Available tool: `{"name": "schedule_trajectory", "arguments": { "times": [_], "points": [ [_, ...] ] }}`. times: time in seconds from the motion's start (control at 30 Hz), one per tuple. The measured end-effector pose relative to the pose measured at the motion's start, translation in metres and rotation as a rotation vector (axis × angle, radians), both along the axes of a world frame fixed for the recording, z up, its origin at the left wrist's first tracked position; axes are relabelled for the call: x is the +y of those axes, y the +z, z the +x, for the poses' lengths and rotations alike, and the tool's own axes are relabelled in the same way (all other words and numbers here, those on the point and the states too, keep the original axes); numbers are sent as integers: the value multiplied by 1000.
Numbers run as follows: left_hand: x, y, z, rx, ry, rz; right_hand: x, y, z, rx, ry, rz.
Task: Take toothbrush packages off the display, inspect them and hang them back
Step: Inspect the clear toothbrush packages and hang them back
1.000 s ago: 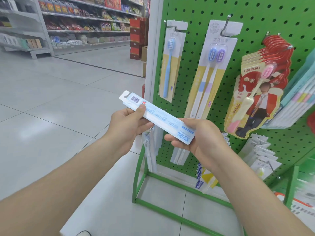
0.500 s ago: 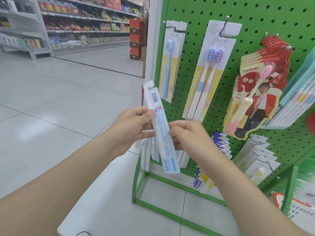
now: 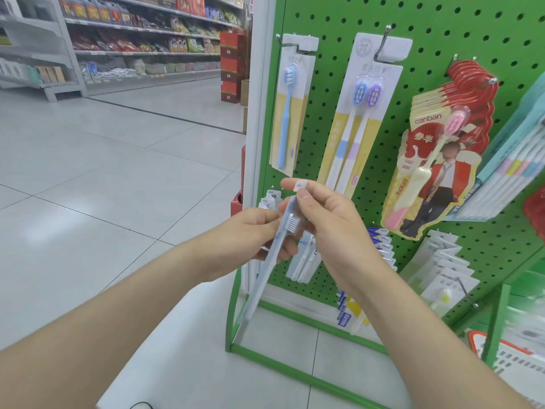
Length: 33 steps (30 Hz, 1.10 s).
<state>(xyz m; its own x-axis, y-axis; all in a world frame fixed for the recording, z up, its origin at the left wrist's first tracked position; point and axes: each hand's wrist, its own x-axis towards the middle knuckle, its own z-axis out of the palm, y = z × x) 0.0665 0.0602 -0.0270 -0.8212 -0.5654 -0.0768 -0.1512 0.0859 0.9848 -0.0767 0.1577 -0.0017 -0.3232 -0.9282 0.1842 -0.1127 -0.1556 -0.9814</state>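
A long pale-blue toothbrush package (image 3: 267,273) hangs nearly upright in front of the green pegboard display (image 3: 427,22), its white bristle head facing me. My right hand (image 3: 327,225) pinches the package's top tab between thumb and forefinger. My left hand (image 3: 250,234) grips the package from the left, just below the bristles. Behind my hands, partly hidden, hang more of the same white-and-blue packages (image 3: 306,261) on a low hook.
On the pegboard hang a single blue toothbrush pack (image 3: 290,113), a twin pack (image 3: 358,119), red canban packs (image 3: 442,160) and a multi-brush pack (image 3: 513,163). The green stand frame (image 3: 295,367) rests on a tiled floor. Grocery shelves (image 3: 132,39) stand far left.
The package has swung from lying across my hands to nearly upright and turned its front toward me. My right hand moved up from its lower end to pinch the top tab.
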Motion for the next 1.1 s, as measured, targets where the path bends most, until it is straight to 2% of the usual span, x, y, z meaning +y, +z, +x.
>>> {"name": "schedule_trajectory", "arguments": {
  "times": [0.1,0.23,0.3,0.37,0.43,0.67,1.1],
  "points": [
    [-2,4,2,19,91,-60,-2,-2,-5,23,-87,-41],
    [-20,-1,7,18,417,-226,-5,-9,-9,188,-221,-20],
    [-29,-10,11,-92,493,-394,-9,-18,-9,294,-250,47],
    [-33,-17,12,-281,449,-620,-15,-27,-9,446,-299,96],
    [-34,-22,11,-403,371,-736,-21,-33,-9,589,-333,136],
    [-41,-30,7,-380,351,-756,-50,-58,-14,886,-276,212],
    [-57,-46,4,-289,383,-673,-82,-70,-8,989,-192,253]
  ]
}}
